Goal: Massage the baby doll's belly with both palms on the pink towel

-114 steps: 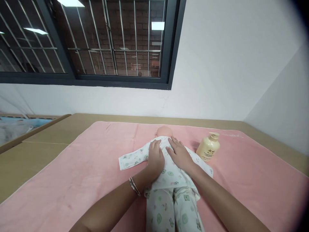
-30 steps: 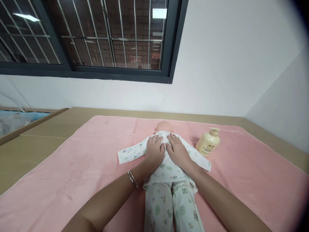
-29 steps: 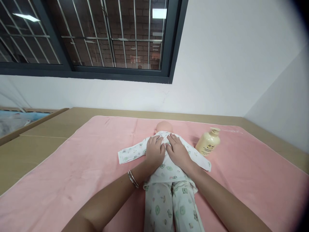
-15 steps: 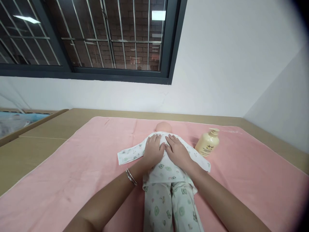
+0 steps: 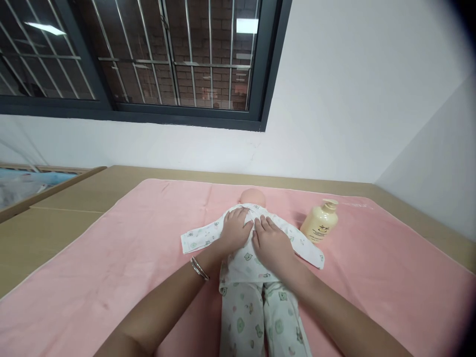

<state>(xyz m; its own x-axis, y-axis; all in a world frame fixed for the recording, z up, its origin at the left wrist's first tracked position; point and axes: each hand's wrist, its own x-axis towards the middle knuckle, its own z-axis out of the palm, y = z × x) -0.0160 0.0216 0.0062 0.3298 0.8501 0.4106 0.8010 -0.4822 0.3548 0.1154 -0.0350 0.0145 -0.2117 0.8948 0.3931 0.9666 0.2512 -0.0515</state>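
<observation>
A baby doll (image 5: 253,197) in white pyjamas with small green prints lies on a pink blanket (image 5: 122,258), head away from me. My left hand (image 5: 233,231) rests flat on the doll's upper back, fingers apart, a bangle on the wrist. My right hand (image 5: 269,244) lies flat beside it, a little lower on the back. Neither hand grips anything. The doll's sleeves spread out to both sides; its legs run toward me.
A cream pump bottle (image 5: 320,222) stands on the blanket right of the doll. The blanket covers a wooden platform (image 5: 67,198) against a white wall under a barred window (image 5: 148,59). A wooden-framed cot edge (image 5: 33,181) shows at far left.
My right hand has slid a little down the doll's back toward me. My left hand stays near the shoulders. The view has shifted slightly.
</observation>
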